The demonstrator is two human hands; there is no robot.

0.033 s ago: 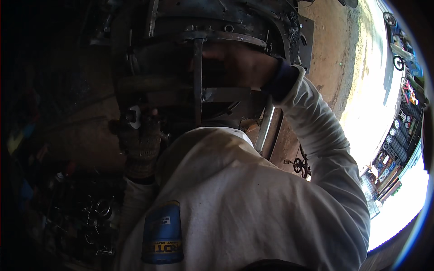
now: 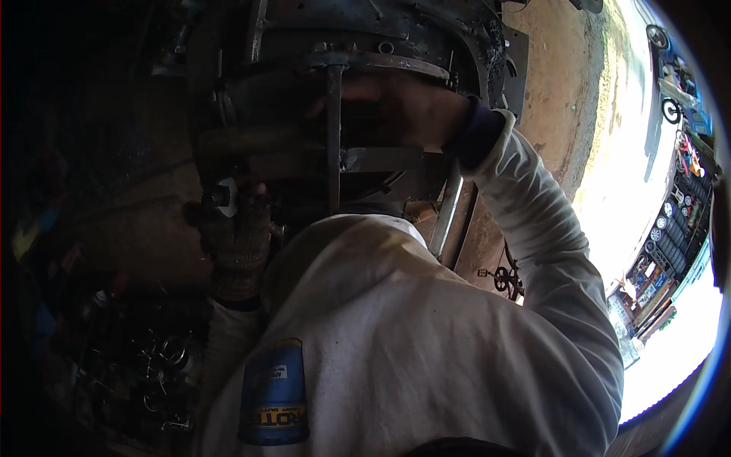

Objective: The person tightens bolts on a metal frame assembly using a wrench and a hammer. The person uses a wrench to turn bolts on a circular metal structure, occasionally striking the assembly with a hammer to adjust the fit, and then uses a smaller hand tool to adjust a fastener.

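In the dark at left, my left hand point(image 2: 237, 240), in a knitted work glove, is closed round a bright metal spanner point(image 2: 226, 196) whose head shows at the fingers, beside the lower left of a dark metal frame point(image 2: 274, 164). My bare right hand point(image 2: 407, 110) reaches in from the right, behind an upright flat bar point(image 2: 333, 137) and below a curved rim point(image 2: 381, 62). Motion blur and shadow smear its fingers, so what they touch cannot be told. A short flat crosspiece point(image 2: 384, 159) lies just beneath that hand.
Loose metal parts point(image 2: 164, 365) lie in shadow at the lower left. A slanting metal tube point(image 2: 446, 217) stands right of the frame, near a bicycle crank point(image 2: 502, 279). Beyond the brown ground point(image 2: 552, 84), wheels and other goods point(image 2: 670, 217) line the bright far right.
My right hand's blurred fingers have shifted slightly inside the frame, with a fingertip showing further left past the upright bar. My left hand and the spanner have stayed put.
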